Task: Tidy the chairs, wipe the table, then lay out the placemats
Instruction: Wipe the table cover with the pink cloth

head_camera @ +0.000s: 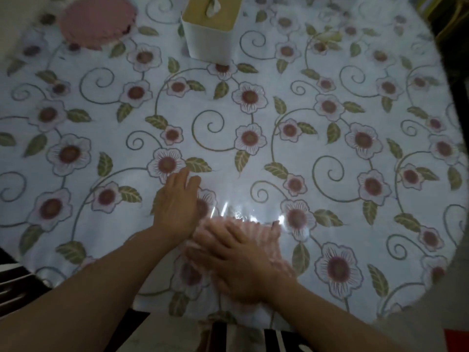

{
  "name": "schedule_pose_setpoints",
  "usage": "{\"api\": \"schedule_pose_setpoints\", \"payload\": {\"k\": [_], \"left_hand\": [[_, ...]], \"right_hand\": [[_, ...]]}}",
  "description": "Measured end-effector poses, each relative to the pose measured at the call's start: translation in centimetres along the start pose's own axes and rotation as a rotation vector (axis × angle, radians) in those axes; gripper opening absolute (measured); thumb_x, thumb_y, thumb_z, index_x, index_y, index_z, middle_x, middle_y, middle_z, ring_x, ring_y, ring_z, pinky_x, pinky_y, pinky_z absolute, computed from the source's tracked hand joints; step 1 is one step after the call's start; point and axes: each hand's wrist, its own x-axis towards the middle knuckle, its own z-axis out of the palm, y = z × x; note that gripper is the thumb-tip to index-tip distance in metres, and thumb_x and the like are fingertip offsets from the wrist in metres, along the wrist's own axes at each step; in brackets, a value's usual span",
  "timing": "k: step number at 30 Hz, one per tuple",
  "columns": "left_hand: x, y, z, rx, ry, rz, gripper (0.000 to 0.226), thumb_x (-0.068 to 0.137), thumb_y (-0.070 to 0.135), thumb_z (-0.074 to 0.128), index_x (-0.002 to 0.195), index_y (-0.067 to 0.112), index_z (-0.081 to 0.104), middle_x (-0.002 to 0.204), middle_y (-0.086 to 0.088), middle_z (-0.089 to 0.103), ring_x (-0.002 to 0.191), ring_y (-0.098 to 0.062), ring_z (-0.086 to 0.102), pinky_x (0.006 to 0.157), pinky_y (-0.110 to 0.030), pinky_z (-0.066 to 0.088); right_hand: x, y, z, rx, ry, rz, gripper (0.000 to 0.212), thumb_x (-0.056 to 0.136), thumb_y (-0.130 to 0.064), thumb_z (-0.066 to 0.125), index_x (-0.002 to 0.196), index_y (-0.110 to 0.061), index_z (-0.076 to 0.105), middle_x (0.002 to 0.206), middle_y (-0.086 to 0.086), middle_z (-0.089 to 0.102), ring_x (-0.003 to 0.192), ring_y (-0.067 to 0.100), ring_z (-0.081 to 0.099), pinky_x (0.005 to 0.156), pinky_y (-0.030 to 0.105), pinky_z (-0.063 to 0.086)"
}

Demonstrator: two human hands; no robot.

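The round table (pixel 355 224) is covered with a pale blue cloth printed with flowers and leaves. My left hand (pixel 177 207) lies flat on it near the front edge, fingers straight and pointing away from me. Just to its right, my right hand (pixel 241 260) is motion-blurred, with its fingers spread flat on the cloth. A glossy, wrinkled patch (pixel 236 212) shines right beyond its fingertips. I cannot tell whether anything lies under the right palm. A round pink placemat (pixel 97 20) lies at the far left of the table.
A white tissue box (pixel 210 26) with a tan lid stands at the far middle of the table, right of the pink placemat. Dark floor and striped fabric (pixel 253 336) show below the table's near edge.
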Motion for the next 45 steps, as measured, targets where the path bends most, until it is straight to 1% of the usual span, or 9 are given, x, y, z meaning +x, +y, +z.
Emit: {"api": "schedule_pose_setpoints", "payload": {"k": [9, 14, 19, 25, 35, 37, 40, 43, 45], "left_hand": [[8.6, 2.3, -1.6, -0.073, 0.055, -0.042, 0.052, 0.087, 0.007, 0.043, 0.137, 0.014, 0.033, 0.150, -0.012, 0.021, 0.134, -0.030, 0.023, 0.105, -0.046, 0.032], [13.3, 4.3, -2.2, -0.142, 0.153, -0.186, 0.041, 0.091, 0.020, 0.041, 0.131, 0.016, 0.039, 0.145, -0.008, 0.031, 0.133, -0.028, 0.026, 0.104, -0.050, 0.033], [16.6, 5.7, -1.9, -0.131, 0.190, -0.224, 0.043, 0.087, 0.008, 0.041, 0.129, 0.014, 0.041, 0.148, -0.009, 0.027, 0.133, -0.031, 0.023, 0.106, -0.052, 0.029], [18.8, 7.8, -1.2, -0.081, 0.229, -0.196, 0.049, 0.082, 0.010, 0.046, 0.130, 0.013, 0.039, 0.148, -0.014, 0.027, 0.133, -0.033, 0.023, 0.108, -0.049, 0.028], [20.1, 17.0, 0.2, -0.093, 0.154, -0.009, 0.050, 0.084, 0.019, 0.052, 0.132, 0.012, 0.039, 0.146, -0.014, 0.029, 0.131, -0.033, 0.027, 0.106, -0.048, 0.030], [19.6, 18.9, 0.8, -0.071, 0.134, 0.057, 0.048, 0.086, 0.020, 0.050, 0.132, 0.013, 0.038, 0.146, -0.013, 0.029, 0.130, -0.032, 0.027, 0.105, -0.047, 0.031], [18.6, 20.8, 1.5, -0.084, 0.097, 0.093, 0.051, 0.086, 0.012, 0.049, 0.136, 0.014, 0.036, 0.152, -0.011, 0.022, 0.134, -0.032, 0.022, 0.109, -0.049, 0.027], [17.1, 22.0, 1.8, -0.091, 0.082, 0.125, 0.053, 0.083, 0.008, 0.048, 0.135, 0.013, 0.038, 0.152, -0.011, 0.023, 0.136, -0.032, 0.021, 0.109, -0.047, 0.027], [15.9, 22.9, 1.9, -0.090, 0.065, 0.153, 0.051, 0.081, 0.007, 0.048, 0.131, 0.012, 0.040, 0.147, -0.012, 0.028, 0.132, -0.032, 0.025, 0.103, -0.045, 0.032]], "right_hand": [[7.8, 13.4, -3.8, 0.108, 0.256, 0.706, 0.058, 0.099, -0.032, 0.028, 0.150, -0.023, 0.001, 0.159, 0.003, -0.003, 0.145, 0.026, -0.013, 0.117, 0.046, -0.008], [9.7, 16.2, -4.1, 0.053, 0.232, 0.401, 0.057, 0.097, -0.031, 0.032, 0.150, -0.026, 0.013, 0.159, 0.002, 0.007, 0.146, 0.024, -0.005, 0.116, 0.041, -0.011], [11.7, 23.4, -5.8, 0.048, 0.308, 0.660, 0.058, 0.098, -0.041, 0.022, 0.151, -0.024, 0.004, 0.160, 0.001, 0.005, 0.146, 0.022, -0.003, 0.118, 0.044, -0.003], [9.7, 28.1, -6.5, 0.052, 0.302, 0.634, 0.059, 0.098, -0.043, 0.021, 0.151, -0.023, 0.006, 0.160, 0.001, 0.008, 0.146, 0.022, 0.000, 0.118, 0.044, 0.000], [-10.5, 38.1, -6.5, 0.111, 0.345, 1.468, 0.061, 0.097, -0.044, 0.013, 0.151, -0.018, 0.000, 0.160, 0.008, 0.004, 0.146, 0.027, 0.001, 0.117, 0.050, 0.002], [-10.0, 36.3, -6.5, 0.118, 0.352, 1.446, 0.059, 0.098, -0.043, 0.013, 0.151, -0.019, -0.001, 0.160, 0.009, 0.000, 0.146, 0.029, -0.002, 0.116, 0.051, -0.003], [-8.7, 30.9, -5.3, 0.047, 0.320, 1.094, 0.058, 0.098, -0.045, 0.008, 0.150, -0.024, -0.008, 0.158, 0.007, -0.014, 0.145, 0.027, -0.015, 0.114, 0.048, -0.014], [-9.8, 25.2, -3.8, 0.025, 0.206, 0.730, 0.061, 0.096, -0.048, 0.013, 0.151, -0.026, 0.003, 0.160, 0.002, -0.003, 0.146, 0.025, -0.008, 0.116, 0.044, -0.005], [-12.2, 23.9, -3.2, 0.018, 0.157, 0.733, 0.061, 0.095, -0.049, 0.015, 0.151, -0.026, 0.007, 0.159, 0.001, 0.003, 0.147, 0.024, -0.002, 0.116, 0.042, -0.001]]}}
